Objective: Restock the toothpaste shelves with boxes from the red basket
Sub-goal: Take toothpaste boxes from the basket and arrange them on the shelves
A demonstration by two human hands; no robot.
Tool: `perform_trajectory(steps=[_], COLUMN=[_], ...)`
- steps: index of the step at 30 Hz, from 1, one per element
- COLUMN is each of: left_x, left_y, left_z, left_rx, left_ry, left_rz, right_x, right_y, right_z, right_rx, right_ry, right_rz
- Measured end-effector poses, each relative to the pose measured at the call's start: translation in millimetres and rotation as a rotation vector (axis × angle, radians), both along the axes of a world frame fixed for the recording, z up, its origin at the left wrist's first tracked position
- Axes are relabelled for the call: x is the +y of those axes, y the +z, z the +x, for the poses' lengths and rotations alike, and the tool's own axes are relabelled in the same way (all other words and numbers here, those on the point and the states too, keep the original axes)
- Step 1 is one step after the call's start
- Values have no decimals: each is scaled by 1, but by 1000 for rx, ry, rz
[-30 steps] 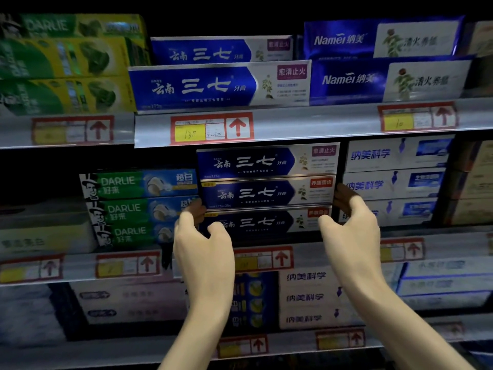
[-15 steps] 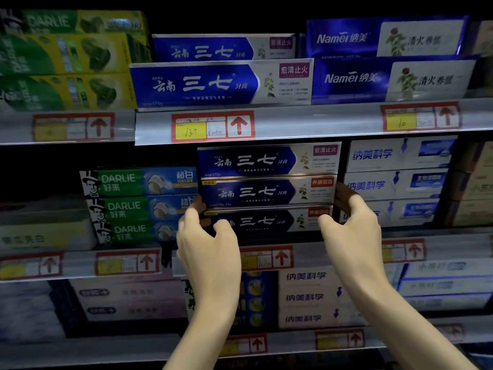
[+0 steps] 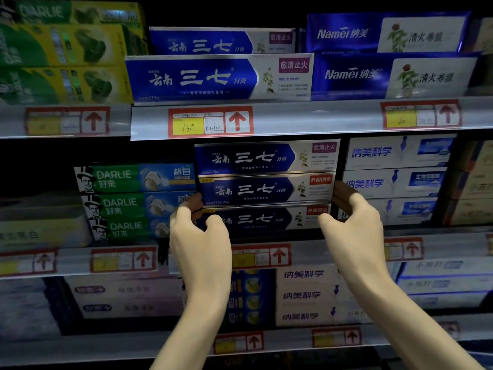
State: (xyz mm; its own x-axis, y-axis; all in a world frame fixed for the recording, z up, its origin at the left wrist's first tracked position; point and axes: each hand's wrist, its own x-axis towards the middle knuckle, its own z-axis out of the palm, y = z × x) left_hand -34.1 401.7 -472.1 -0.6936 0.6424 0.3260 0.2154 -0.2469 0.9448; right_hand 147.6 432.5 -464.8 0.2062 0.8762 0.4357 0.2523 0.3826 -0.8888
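Backdrop: dim shop shelving, several tiers, toothpaste cartons lying lengthwise with their fronts out.
Middle shelf [image 3: 304,249]: carried the blue stack [image 3: 266,188], three dark-blue cartons one on another, square to the shelf edge.
Top box [image 3: 266,157]: sat flush on the pile, neither hand on it.
Middle box [image 3: 266,190]: both ends had my fingers on them.
Bottom box [image 3: 261,218]: rested on the shelf, both thumbs lay across its front near the ends.
Left hand [image 3: 200,239]: gripped the stack's left end. The fingers [image 3: 190,206] curled round behind the end and sat in shadow.
Right hand [image 3: 354,225]: gripped the right end, mirror of the left. The fingers [image 3: 344,193] wrapped the end of the middle box.
Grip detail: couldn't tell whether I held one carton or the lower two.
Left neighbour: three green Darlie boxes [image 3: 133,201] stacked just beside the stack, touching my left fingers.
Right neighbour: white-and-blue boxes [image 3: 392,182], also three high, just beside my right fingers.
Upper shelf [image 3: 320,116]: brighter blue box [image 3: 218,78] of the same brand up front, Namei boxes [image 3: 392,76] to its right, green-yellow Darlie boxes [image 3: 66,62] to its left.
Price tag [image 3: 210,121]: red frame, yellow field handwritten 13.9, red arrow pointing up.
Lower shelf: more white boxes [image 3: 301,295] between my forearms. Other print there was too blurred to read.
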Motion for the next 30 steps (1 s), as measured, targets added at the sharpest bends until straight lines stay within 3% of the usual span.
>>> perform_trajectory(steps=[30], left_x=[-12], left_y=[11], left_z=[8], left_rx=[92], left_ry=[-73], left_rz=[50], right_x=[3], right_y=[1], right_z=[-4], right_rx=[-41], right_ry=[12], right_rz=[-25])
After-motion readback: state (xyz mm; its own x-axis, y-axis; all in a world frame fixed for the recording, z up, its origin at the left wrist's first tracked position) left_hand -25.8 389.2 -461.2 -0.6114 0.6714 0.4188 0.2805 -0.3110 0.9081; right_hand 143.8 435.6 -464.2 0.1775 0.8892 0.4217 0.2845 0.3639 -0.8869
